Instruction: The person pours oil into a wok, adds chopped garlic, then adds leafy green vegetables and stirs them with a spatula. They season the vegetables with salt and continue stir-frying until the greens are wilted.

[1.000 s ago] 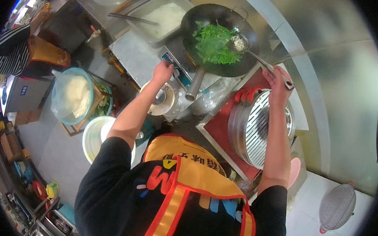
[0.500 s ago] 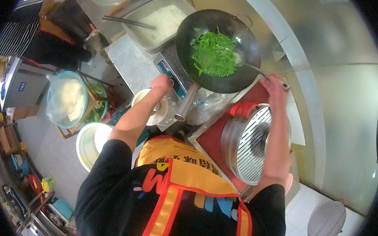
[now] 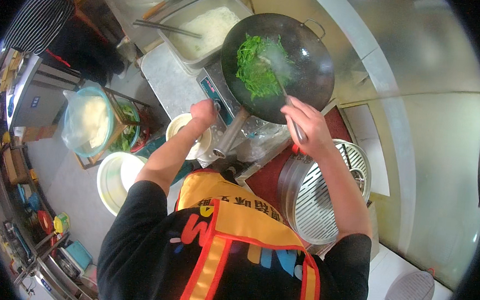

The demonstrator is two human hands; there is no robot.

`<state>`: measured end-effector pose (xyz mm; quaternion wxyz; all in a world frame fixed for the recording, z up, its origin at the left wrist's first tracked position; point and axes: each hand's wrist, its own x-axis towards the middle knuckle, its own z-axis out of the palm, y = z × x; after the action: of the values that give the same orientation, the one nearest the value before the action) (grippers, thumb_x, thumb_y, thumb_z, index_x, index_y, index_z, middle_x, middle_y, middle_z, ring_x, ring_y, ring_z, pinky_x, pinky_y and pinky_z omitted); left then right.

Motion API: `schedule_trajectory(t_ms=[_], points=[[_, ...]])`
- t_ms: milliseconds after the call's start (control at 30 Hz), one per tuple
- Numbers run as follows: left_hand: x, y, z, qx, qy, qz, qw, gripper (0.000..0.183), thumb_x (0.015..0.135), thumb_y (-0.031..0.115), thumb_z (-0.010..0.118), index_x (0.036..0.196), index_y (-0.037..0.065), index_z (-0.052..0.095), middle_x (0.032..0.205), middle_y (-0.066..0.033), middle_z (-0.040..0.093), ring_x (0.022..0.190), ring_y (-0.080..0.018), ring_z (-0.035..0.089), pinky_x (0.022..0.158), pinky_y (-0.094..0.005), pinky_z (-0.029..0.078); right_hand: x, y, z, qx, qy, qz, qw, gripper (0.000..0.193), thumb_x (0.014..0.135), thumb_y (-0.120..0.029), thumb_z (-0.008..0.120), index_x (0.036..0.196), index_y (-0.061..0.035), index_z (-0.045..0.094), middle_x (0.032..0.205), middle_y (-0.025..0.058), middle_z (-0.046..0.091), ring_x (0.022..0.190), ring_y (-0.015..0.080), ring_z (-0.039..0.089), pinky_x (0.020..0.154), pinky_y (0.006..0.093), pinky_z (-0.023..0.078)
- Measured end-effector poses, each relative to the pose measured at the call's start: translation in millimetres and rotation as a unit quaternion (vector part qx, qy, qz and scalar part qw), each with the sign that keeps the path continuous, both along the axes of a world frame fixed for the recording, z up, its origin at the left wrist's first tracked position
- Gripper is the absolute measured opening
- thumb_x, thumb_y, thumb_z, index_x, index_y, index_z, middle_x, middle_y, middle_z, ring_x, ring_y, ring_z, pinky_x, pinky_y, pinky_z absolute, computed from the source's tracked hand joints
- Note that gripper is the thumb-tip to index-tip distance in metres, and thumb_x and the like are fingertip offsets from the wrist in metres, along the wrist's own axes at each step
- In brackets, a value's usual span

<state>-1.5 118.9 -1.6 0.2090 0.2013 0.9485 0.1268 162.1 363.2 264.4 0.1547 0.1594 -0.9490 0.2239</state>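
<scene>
My right hand is closed around the handle of a long-handled metal wok utensil. Its head dips into chopped leafy greens, where steam and leaves hide its shape. The greens lie in the left part of a dark wok, which sits on a cooker with its tubular handle toward me. On the cooker's front, beside the teal control panel, my left hand has its fingers closed round a knob. Below that wrist stands a cream-coloured pot with a utensil inside.
Behind the cooker is a steel tray of white noodles, with chopsticks across it. A round slotted steel rack sits on the right. White buckets and a blue basin stand left. Another person is at far left.
My right hand has moved left with the wok utensil, from the wok's right side to its near side. The greens have shifted left, and steam rises. My left hand stays at the knob.
</scene>
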Motion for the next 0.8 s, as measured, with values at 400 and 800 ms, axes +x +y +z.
schedule_trajectory(t_ms=[400,800], points=[[16.8,2.3,11.9,-0.037,0.149,-0.118,0.981,0.019,0.085,0.015,0.057,0.101,0.014,0.068,0.094,-0.0106,0.070,0.091,-0.0286,0.068,0.088,-0.0493,0.045,8.3,9.8,-17.4,0.075,-0.081,0.041,0.993,0.054,0.070,-0.013,0.073,0.122,-0.0038,0.058,0.133,0.0299,0.052,0.115,0.0443,0.057,0.098,0.0486,0.047],[52.9,-38.7,101.4,0.460,-0.529,0.234,0.673,0.050,0.098,0.047,0.055,0.122,0.004,0.060,0.114,-0.0153,0.067,0.089,-0.0255,0.067,0.079,-0.0415,0.055,28.1,116.3,40.8,-0.390,-0.066,-0.344,0.851,0.024,0.090,-0.010,0.062,0.108,0.0070,0.065,0.097,0.0147,0.068,0.084,0.0229,0.070,0.076,0.0323,0.060]])
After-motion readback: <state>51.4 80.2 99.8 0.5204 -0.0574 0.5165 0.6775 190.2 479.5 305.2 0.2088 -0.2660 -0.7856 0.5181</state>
